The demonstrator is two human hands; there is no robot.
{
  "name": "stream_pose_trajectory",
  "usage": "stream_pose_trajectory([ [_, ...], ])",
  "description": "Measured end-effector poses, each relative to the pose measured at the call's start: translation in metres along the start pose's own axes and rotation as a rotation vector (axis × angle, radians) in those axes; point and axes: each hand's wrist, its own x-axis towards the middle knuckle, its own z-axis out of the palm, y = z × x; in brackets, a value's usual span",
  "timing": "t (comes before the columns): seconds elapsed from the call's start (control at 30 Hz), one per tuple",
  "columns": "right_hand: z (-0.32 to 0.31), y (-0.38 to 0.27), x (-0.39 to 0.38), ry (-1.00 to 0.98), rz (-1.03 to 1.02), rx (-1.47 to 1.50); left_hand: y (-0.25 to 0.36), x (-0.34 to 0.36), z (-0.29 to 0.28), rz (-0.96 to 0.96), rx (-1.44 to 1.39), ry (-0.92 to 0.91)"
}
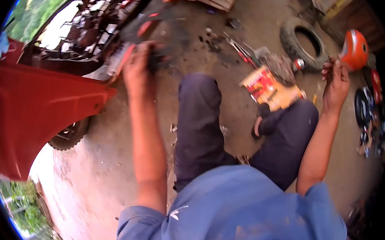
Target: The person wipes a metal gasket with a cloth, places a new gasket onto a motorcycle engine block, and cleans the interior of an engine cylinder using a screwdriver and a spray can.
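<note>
My left hand (139, 68) reaches forward beside the front of a red vehicle and is smeared by motion. A long red and pale piece (121, 62) lies right against its fingers; whether I grip it cannot be made out. My right hand (335, 83) is raised at the right with thumb and fingers pinched together. A tiny dark tip shows above the pinch, too small to name. The red fender (44, 108) stands to the left of my left forearm, with part of a wheel (71, 135) under it.
A loose tyre (290, 39) lies at the right, near an orange helmet (353, 50). Pliers-like tools (241, 52), a brown rag (280, 69) and a yellow-red cardboard piece (266, 88) are on the floor before my knees. Dark debris (211, 43) is scattered farther off.
</note>
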Motion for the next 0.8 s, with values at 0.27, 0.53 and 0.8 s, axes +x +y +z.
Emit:
stream_pose_trajectory([
  [0.27,-0.26,0.114,-0.258,-0.172,0.726,-0.735,0.024,-0.125,-0.194,-0.083,0.493,0.39],
  [0.53,-0.091,0.131,-0.362,-1.177,0.605,-0.615,0.06,-0.062,-0.153,0.108,0.378,0.402],
  [0.8,0.258,0.33,-0.245,-1.523,0.17,-0.827,-0.065,-0.008,-0.142,0.005,0.834,0.048],
])
